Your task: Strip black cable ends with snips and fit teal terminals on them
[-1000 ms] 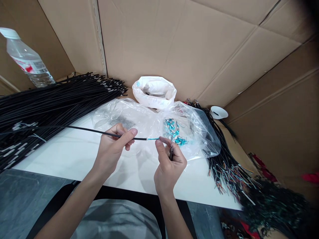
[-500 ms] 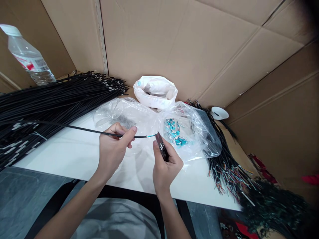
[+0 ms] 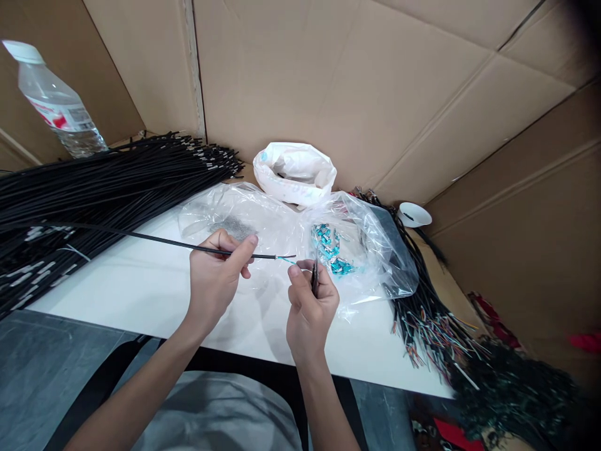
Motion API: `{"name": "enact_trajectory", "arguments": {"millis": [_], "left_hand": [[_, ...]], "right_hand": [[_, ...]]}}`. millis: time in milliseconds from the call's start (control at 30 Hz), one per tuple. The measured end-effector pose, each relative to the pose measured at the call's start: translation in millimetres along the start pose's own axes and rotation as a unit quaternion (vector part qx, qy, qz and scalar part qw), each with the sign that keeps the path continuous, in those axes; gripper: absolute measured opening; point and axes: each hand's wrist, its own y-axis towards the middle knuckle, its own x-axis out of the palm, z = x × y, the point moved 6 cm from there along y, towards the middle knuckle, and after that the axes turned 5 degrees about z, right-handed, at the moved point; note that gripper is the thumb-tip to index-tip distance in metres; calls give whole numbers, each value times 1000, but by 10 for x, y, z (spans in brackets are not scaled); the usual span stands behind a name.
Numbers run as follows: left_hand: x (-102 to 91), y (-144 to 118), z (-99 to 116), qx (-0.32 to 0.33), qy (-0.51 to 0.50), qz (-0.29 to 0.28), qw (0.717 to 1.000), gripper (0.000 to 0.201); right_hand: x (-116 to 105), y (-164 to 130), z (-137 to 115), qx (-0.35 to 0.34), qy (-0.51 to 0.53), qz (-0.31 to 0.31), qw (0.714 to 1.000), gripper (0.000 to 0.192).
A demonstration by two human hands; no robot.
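Note:
My left hand [image 3: 216,269] is closed in a pinch around a black cable [image 3: 159,240] a little short of its end. From the cut end two thin cores fan apart: a dark wire [image 3: 289,256] and a blue wire [image 3: 285,260]. Just to the right is my right hand [image 3: 310,300], closed around a small dark metal hand tool [image 3: 314,277] whose tip points up and away. The right thumb and forefinger meet at the tip of the blue wire; whether they grip it is hard to make out.
Clear plastic bags hold small grey pieces [image 3: 232,227] and blue-and-silver pieces [image 3: 328,241]. Behind them stands a white bag [image 3: 295,172]. Black cable bundles [image 3: 117,178] lie left, stripped wires [image 3: 436,338] right. A water bottle [image 3: 61,103] and small white bowl [image 3: 414,215] stand near cardboard walls [image 3: 328,75].
The tool has turned in my right hand and moved right, off the wires. My right thumb and forefinger have come to the blue wire's tip, and the two cores now stand apart.

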Motion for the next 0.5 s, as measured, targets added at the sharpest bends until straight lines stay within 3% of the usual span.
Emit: {"name": "enact_trajectory", "arguments": {"millis": [300, 500], "left_hand": [[-8, 5, -43, -30, 0, -32, 999, 42], [22, 108, -70, -71, 18, -74, 995, 45]], "right_hand": [[140, 92, 125, 94, 16, -111, 989, 31], [99, 141, 121, 35, -38, -80, 995, 37]]}}
